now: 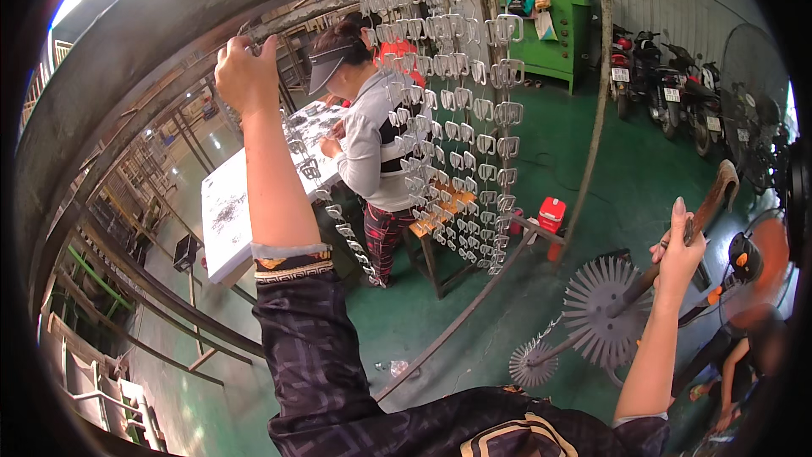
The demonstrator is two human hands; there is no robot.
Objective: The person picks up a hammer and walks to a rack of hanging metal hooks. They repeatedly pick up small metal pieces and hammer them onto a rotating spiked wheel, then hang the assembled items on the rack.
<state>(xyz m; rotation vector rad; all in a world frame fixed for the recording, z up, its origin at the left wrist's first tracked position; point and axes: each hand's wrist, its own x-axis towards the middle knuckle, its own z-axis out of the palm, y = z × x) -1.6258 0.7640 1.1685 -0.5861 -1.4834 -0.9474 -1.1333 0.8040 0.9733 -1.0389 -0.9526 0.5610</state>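
Observation:
My left hand (247,76) is raised to the top bar of a metal rack (118,51), its fingers curled in; what they grip is too small to make out. A strand of metal buckles (347,233) hangs behind my left forearm; its upper end is hidden. To the right of it, several strands of silvery rectangular buckles (457,131) hang in rows from the rack. At the lower right, my right hand (677,254) is wrapped round a hook-ended metal rod (719,190). This rod carries slotted grey discs (602,309), one large and one small.
Just beyond the strands, a person in grey (372,140) works at a white table (224,241) strewn with small dark parts. A wooden stool (440,211), a red box (551,215) and a lower rack bar (457,313) stand nearby. Another person (736,364) crouches at lower right.

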